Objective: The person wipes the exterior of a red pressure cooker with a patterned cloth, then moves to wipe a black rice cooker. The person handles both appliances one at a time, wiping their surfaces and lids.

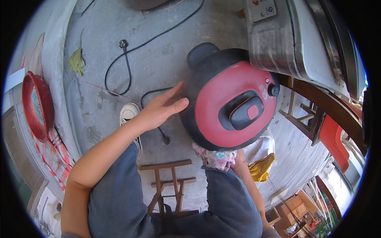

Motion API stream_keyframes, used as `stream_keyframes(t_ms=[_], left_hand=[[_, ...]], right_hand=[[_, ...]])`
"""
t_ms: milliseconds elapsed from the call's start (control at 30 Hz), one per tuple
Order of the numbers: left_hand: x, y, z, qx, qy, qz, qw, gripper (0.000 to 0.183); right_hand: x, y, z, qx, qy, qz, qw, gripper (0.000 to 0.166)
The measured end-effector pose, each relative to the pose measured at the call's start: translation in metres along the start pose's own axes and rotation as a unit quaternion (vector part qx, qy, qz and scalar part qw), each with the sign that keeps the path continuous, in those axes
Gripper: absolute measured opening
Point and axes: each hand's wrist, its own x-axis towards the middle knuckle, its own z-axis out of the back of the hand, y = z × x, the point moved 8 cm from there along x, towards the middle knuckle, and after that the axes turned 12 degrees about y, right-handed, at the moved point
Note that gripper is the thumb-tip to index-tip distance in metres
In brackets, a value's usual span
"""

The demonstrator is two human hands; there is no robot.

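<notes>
A pressure cooker with a black body and a red lid stands before me, its black lid handle and small round knob facing up. My left hand is at its left side, fingers and thumb apart; whether the fingertips touch the body is unclear. My right hand is low at the cooker's near side, on a crumpled patterned cloth pressed against the body. The cooker hides most of its fingers.
A black power cord with a plug loops over the concrete floor; another plug lies nearer. A folding wooden stool is between my legs. Left stands a red basin; right are a metal-sided appliance and a yellow cloth.
</notes>
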Motion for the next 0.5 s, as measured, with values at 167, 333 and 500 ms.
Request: stream_keyframes(t_ms=[167, 333, 500], left_hand=[[-0.025, 0.018, 0.064, 0.013, -0.127, 0.011, 0.992, 0.069], [-0.074, 0.051, 0.146, -0.020, -0.307, 0.013, 0.951, 0.039], [-0.079, 0.095, 0.159, -0.052, -0.325, 0.045, 0.943, 0.033]], right_hand=[[-0.083, 0.027, 0.052, -0.104, -0.151, 0.144, 0.972, 0.053], [-0.205, 0.086, -0.015, -0.113, -0.330, 0.415, 0.840, 0.045], [-0.230, 0.139, -0.119, -0.539, -0.217, 0.529, 0.619, 0.030]])
